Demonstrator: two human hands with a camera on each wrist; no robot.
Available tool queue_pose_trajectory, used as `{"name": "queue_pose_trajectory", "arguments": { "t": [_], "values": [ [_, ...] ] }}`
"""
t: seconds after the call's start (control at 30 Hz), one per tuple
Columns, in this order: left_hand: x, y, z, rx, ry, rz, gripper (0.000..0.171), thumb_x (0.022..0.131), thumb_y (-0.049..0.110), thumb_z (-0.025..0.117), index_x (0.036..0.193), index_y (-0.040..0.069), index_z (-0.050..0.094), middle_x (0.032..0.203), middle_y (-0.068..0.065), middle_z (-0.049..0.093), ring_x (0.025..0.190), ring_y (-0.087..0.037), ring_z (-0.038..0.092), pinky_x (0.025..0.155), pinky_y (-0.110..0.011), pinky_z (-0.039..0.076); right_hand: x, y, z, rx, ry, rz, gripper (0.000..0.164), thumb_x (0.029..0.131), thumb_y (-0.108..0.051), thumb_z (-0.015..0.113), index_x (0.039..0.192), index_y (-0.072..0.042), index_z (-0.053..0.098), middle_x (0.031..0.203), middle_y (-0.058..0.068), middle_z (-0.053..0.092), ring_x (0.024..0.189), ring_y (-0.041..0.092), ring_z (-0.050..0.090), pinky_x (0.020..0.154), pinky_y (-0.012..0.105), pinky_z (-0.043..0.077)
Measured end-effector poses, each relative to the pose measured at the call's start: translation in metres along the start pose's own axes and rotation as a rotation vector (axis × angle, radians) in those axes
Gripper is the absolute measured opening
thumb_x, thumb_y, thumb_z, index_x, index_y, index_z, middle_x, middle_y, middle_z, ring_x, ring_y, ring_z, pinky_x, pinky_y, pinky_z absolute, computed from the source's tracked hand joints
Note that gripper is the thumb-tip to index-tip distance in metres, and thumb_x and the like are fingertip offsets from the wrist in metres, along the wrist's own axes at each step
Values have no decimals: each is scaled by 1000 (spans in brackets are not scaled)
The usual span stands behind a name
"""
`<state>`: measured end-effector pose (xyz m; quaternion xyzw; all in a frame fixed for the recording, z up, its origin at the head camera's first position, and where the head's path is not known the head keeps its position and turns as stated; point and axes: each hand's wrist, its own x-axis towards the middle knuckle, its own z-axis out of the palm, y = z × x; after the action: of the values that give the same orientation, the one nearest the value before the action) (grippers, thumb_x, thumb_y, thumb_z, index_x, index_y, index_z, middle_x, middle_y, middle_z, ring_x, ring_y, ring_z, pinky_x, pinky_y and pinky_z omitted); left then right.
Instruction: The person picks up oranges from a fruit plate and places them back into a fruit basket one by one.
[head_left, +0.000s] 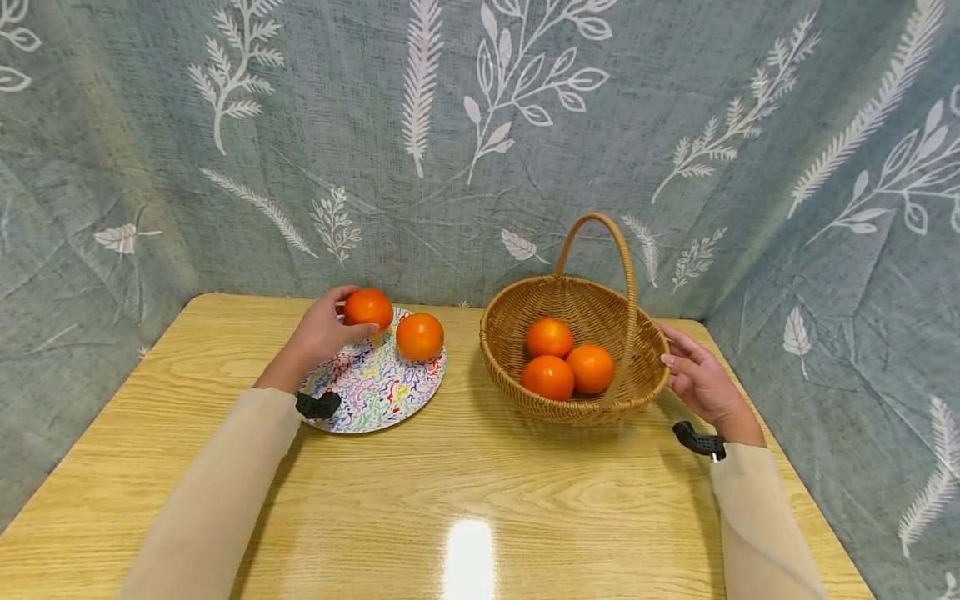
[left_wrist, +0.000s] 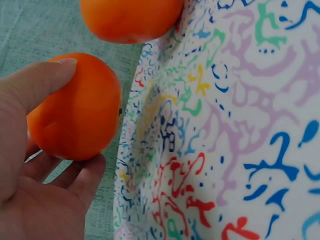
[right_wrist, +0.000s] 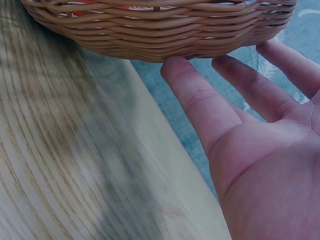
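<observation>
My left hand grips an orange persimmon over the far left part of the patterned plate. In the left wrist view the thumb lies on the smooth skin of that persimmon, with fingers bent behind and beneath it. A second persimmon rests on the plate just to the right. Three more persimmons sit inside the wicker basket. At the basket's right side is my right hand; its fairly straight fingers touch the woven wall from outside.
The basket's tall arched handle rises above its rim. Behind the wooden table hangs a grey-green leaf-print cloth, which also runs along both sides. The table's right edge passes close to my right hand.
</observation>
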<state>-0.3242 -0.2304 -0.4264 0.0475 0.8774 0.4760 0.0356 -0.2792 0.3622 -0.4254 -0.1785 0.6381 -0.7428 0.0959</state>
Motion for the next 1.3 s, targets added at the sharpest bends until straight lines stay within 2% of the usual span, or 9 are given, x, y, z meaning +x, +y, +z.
{"name": "queue_pose_trajectory", "arguments": {
  "t": [0.3,0.63,1.0,1.17,1.3],
  "values": [
    [-7,16,-1,-3,3,49,88,96,26,75,162,4,23,160,-25,36,140,-46,45,109,-60,48,1,1,-2,12,-21,-19,60,106,3,41,162,2,19,138,3,59,117,14,67,90,29,61],
    [-13,51,1,5,1,119,89,92,35,79,161,7,29,156,-22,42,137,-43,49,107,-58,49,0,2,-3,29,-32,-30,59,106,4,41,162,2,22,139,4,59,117,15,67,90,30,61],
    [-16,85,16,-12,-20,175,82,91,35,79,158,10,36,152,-19,47,134,-41,52,105,-56,52,1,3,-3,25,-37,-21,60,107,4,39,162,4,16,139,3,58,117,14,67,90,29,61],
    [-17,103,24,-41,-47,190,81,91,31,79,157,9,38,153,-19,46,134,-40,52,107,-57,50,2,3,-4,27,-41,-23,59,107,4,39,162,3,17,138,4,59,116,15,67,90,29,61],
    [-16,111,32,-61,-61,219,79,91,28,80,156,8,39,153,-18,46,132,-40,53,108,-56,50,3,4,-4,27,-43,-30,59,107,5,39,162,2,20,138,4,59,115,15,68,89,30,61]
  ]
}}
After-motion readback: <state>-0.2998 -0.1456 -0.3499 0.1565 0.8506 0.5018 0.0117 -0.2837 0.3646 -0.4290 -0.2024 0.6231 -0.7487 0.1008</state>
